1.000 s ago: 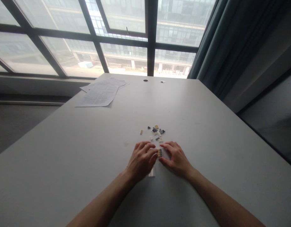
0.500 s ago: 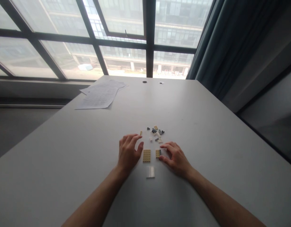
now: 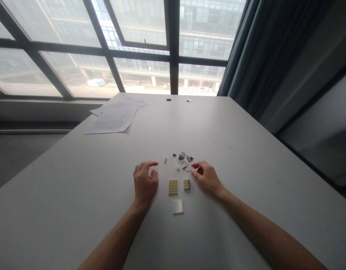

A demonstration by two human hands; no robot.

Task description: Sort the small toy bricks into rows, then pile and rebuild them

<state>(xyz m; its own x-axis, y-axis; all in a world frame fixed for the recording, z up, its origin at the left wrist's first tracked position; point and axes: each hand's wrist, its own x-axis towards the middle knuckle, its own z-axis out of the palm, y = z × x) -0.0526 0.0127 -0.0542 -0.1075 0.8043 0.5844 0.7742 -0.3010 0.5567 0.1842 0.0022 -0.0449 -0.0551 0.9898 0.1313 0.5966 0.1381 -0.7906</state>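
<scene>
My left hand [image 3: 145, 182] rests on the table with thumb and fingers apart and nothing between them, left of a tan studded plate [image 3: 173, 187]. My right hand [image 3: 206, 177] is open too, its fingertips beside a loose pile of small white, grey and dark bricks [image 3: 187, 163]. Between the hands, right of the tan plate, lies a smaller tan piece with a grey-blue edge [image 3: 187, 184]. A small tan brick [image 3: 165, 160] lies apart, beyond my left fingertips. Nearer to me is a clear and white flat piece [image 3: 178, 206].
Printed sheets of paper [image 3: 113, 116] lie at the far left of the white table [image 3: 240, 157]. Two round holes [image 3: 169, 99] are near its far edge. Windows stand behind, with a dark curtain [image 3: 251, 56] at the right.
My right hand has moved off the smaller tan piece, up toward the loose bricks. My left hand has shifted left, away from the small tan brick. The view has tilted slightly.
</scene>
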